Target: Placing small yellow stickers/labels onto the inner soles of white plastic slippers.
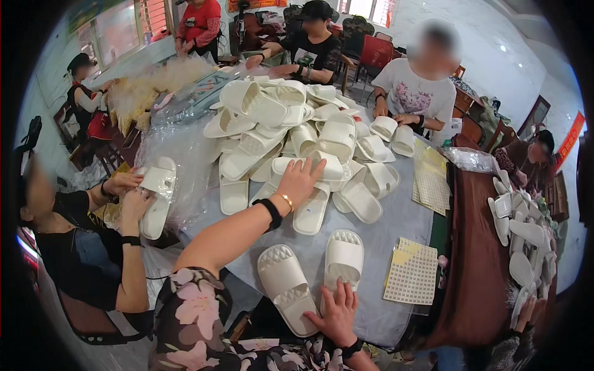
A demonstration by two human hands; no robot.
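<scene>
My left hand (299, 186) reaches over the table onto a heap of white slippers (260, 148). Its fingers are apart and lie on a white slipper (331, 167) at the near side of the heap; the thumb is hard to make out. In front of me two white slippers lie side by side with straps up: the left slipper (283, 270) is slightly tilted, the right slipper (344, 253) points away. My right hand (338, 313) rests with spread fingers on the heel part of the right slipper, its thumb close to the left slipper.
Sticker sheets (411, 272) lie on the grey-covered table (383, 238) at right, with more yellowish sheets (431, 179) farther back. At left a person holds a slipper (159, 195) beside clear plastic bags (179, 148). Other people sit around; more slippers (526, 233) lie on a brown table (464, 247).
</scene>
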